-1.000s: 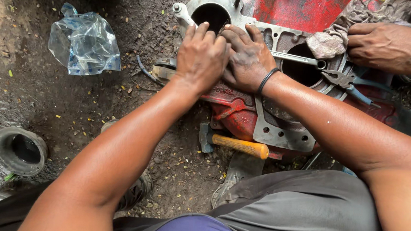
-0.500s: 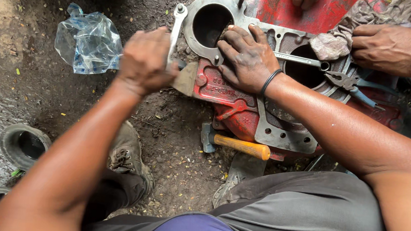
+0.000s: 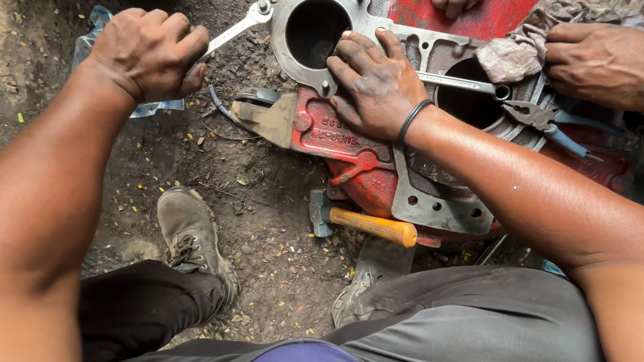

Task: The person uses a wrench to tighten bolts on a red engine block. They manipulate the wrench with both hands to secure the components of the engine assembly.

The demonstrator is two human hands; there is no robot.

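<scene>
On red engine block, left hand grips wrench.

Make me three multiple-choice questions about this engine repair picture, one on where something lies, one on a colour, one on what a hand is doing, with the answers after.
1. Where does the hammer lie?
A. On the dirt ground beside the engine block
B. In the left hand
C. Inside the cylinder bore

2. What colour is the engine block?
A. Blue
B. Red
C. Yellow

3. What is the left hand doing?
A. Resting open on the knee
B. Holding a rag
C. Gripping a wrench

Answers:
1 A: its wooden handle rests on the soil at the block's near edge.
2 B: the painted casting shows red under the grey metal plate.
3 C: its fingers are closed around the wrench, while the right hand rests flat on the plate.
</scene>
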